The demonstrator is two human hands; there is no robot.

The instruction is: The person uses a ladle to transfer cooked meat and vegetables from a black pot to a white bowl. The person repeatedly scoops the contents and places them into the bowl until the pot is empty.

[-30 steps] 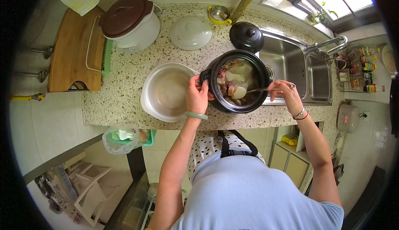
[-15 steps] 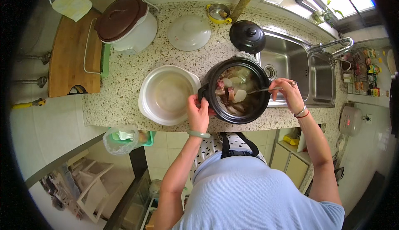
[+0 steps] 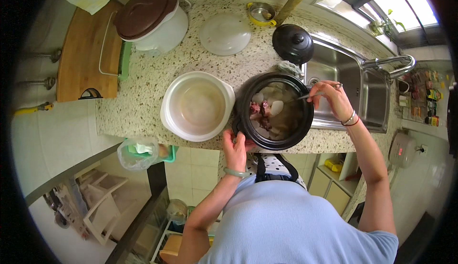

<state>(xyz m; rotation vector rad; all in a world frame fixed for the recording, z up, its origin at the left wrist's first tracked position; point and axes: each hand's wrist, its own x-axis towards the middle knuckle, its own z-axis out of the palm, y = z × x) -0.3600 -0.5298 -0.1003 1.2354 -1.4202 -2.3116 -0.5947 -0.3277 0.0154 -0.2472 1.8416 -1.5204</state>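
A black clay pot (image 3: 305,125) stands near the counter's front edge, holding cloudy broth with pinkish meat pieces (image 3: 261,110) and pale slices (image 3: 276,107). In my right hand (image 3: 334,101) is the handle of a metal spoon (image 3: 301,97), its fingers closed round it over the pot's right rim; the spoon's lower end is hidden in the broth. My left hand (image 3: 235,149) grips the pot's lower left side, by its handle, with some fingertips hidden. Left of the pot sits a white casserole dish (image 3: 174,128) with a little liquid in it.
Behind are a white lid (image 3: 225,34), a black lid (image 3: 292,43), a small yellow-rimmed pan (image 3: 262,14) and a white cooker with a brown lid (image 3: 164,28). A steel sink (image 3: 334,56) lies right. A wooden board (image 3: 88,49) stands at the left wall.
My left hand has slid from the pot's left handle to its lower left side, and the pot looks turned. The spoon's lower end has sunk into the broth, and the contents have shifted.
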